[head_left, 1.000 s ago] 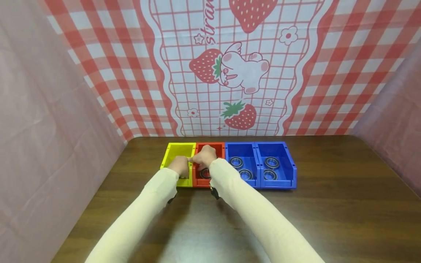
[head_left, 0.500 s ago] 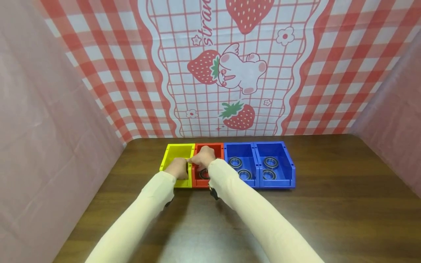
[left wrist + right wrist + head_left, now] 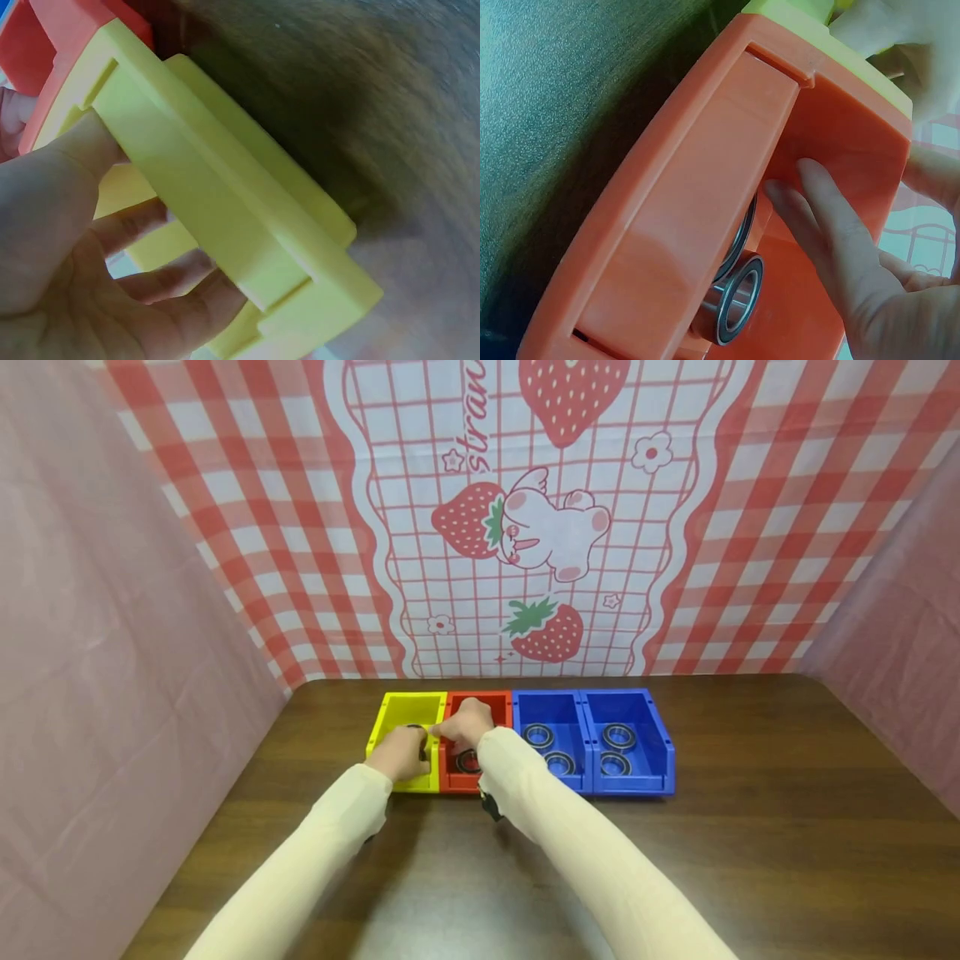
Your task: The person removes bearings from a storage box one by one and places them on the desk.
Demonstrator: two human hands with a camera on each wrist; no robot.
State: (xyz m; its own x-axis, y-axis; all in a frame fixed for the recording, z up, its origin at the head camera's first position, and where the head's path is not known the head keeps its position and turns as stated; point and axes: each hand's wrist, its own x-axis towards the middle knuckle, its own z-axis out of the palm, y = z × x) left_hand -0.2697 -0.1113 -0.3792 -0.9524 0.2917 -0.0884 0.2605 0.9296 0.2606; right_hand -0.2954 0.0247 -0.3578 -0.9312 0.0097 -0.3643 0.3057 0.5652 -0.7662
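My left hand reaches into the yellow bin; a dark ring shows just beyond its fingers. Up close, the left hand has its thumb over the yellow bin's front lip, its fingers apart and partly hidden behind it; no bearing shows there. My right hand is over the red bin, a bearing below it. In the right wrist view, the right hand's extended fingers are inside the red bin, beside two bearings, the nearer one tilted.
Two blue bins adjoin on the right, the middle one and the far right one, each with two bearings. All the bins stand in a row on a brown wooden table, before a red-and-white checked cloth.
The left hand has drawn back slightly toward the front left of the yellow bin, and a dark ring now shows beyond it. The right hand has stayed at the red bin.
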